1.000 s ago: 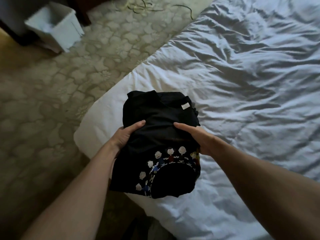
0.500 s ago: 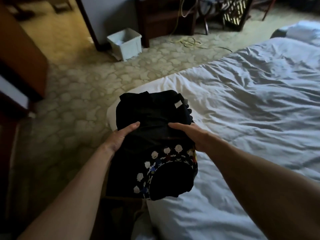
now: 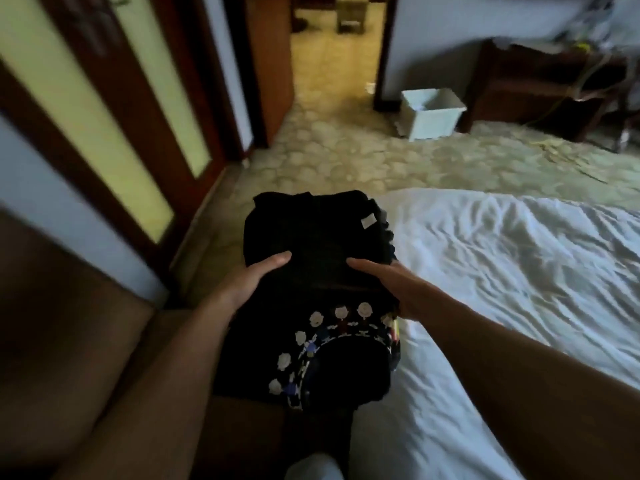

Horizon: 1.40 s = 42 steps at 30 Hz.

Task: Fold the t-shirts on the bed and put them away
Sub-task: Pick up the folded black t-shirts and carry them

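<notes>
The stack of folded black t-shirts (image 3: pixel 318 271) has swung off the bed (image 3: pixel 502 271) toward the wooden door (image 3: pixel 114 109). Left hand (image 3: pixel 249 282) and right hand (image 3: pixel 388 282) clamp its sides, thumbs flat on top; the fingers underneath are hidden. White bin (image 3: pixel 433 112) beyond.

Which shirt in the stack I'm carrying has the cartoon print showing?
The bottom black t-shirt, nearest you: an arc of cartoon faces shows on it, while the top folded shirt shows only a white tag.
</notes>
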Each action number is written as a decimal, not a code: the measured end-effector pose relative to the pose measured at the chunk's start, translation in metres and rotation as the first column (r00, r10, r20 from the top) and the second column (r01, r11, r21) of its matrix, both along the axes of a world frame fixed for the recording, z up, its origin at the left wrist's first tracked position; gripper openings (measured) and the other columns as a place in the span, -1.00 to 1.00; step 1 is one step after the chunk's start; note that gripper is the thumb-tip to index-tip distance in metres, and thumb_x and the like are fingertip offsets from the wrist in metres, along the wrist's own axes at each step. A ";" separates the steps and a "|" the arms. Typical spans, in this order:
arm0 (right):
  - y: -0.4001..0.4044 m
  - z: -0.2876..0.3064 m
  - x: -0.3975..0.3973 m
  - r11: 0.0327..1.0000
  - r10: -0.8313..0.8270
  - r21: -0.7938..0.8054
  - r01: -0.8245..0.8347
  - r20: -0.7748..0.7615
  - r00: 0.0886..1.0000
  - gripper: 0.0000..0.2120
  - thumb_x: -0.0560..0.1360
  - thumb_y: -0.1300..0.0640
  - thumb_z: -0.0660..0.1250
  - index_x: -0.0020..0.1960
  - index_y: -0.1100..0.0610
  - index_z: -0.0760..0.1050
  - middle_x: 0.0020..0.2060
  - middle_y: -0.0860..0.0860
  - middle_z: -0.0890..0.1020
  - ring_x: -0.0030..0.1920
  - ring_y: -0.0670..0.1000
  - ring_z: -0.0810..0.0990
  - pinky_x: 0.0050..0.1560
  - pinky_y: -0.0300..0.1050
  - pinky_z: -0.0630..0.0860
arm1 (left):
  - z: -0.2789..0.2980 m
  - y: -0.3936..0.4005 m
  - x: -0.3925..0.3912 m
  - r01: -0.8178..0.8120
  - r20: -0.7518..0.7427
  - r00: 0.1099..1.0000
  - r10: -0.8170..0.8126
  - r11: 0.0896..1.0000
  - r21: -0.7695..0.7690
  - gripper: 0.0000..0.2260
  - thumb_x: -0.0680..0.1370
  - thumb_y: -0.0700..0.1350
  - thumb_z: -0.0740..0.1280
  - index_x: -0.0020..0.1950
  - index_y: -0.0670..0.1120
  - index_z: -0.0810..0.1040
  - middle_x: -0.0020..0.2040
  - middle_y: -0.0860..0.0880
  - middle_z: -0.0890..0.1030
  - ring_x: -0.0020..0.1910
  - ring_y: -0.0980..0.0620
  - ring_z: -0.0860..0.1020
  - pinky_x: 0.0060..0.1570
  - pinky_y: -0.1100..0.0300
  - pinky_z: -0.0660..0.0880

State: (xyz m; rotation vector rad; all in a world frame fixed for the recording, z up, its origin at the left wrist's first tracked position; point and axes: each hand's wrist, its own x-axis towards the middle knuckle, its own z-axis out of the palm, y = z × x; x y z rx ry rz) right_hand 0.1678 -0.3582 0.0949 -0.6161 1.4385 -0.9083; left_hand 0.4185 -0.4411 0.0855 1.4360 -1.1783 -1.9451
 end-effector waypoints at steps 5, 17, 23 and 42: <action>-0.002 -0.010 0.098 0.994 0.108 0.003 -0.108 0.035 0.994 -0.54 0.32 -0.01 0.59 0.13 0.20 0.63 -0.04 0.21 0.71 -0.03 0.24 0.70 0.06 0.22 0.62 | -0.004 0.041 0.104 -0.228 -0.010 0.974 0.228 0.973 0.033 -0.41 0.26 0.18 0.62 0.20 -0.06 0.63 0.12 -0.04 0.69 0.09 -0.03 0.66 0.11 0.09 0.54; 0.045 -0.029 0.300 0.910 0.404 0.027 -0.413 0.156 0.901 -0.64 0.46 0.11 0.47 0.21 0.19 0.55 0.01 0.17 0.71 0.01 0.19 0.70 -0.06 0.01 0.65 | -0.022 0.175 0.301 -0.521 0.090 0.850 0.519 0.853 0.008 -0.51 0.24 0.20 0.57 0.09 0.04 0.63 -0.02 0.00 0.73 -0.06 0.00 0.70 0.01 0.12 0.57; 0.112 -0.052 0.407 0.852 0.493 0.107 -0.513 0.171 0.853 -0.57 0.42 0.13 0.49 0.24 0.20 0.53 0.05 0.17 0.70 0.03 0.20 0.69 -0.06 0.01 0.65 | -0.044 0.279 0.399 -0.637 0.093 0.771 0.630 0.767 0.079 -0.44 0.34 0.18 0.56 0.26 0.08 0.50 0.10 0.03 0.65 0.03 0.03 0.64 -0.09 0.18 0.52; 0.278 -0.087 0.704 0.461 0.844 0.259 -0.849 0.170 0.509 -0.75 0.48 0.16 0.45 0.14 0.20 0.60 -0.03 0.15 0.72 -0.01 0.15 0.71 -0.07 -0.03 0.63 | -0.075 0.534 0.617 -0.945 0.092 0.271 0.958 0.247 0.215 -0.62 0.46 -0.06 0.50 0.23 0.03 0.48 -0.01 0.03 0.57 -0.14 0.12 0.51 -0.18 0.23 0.43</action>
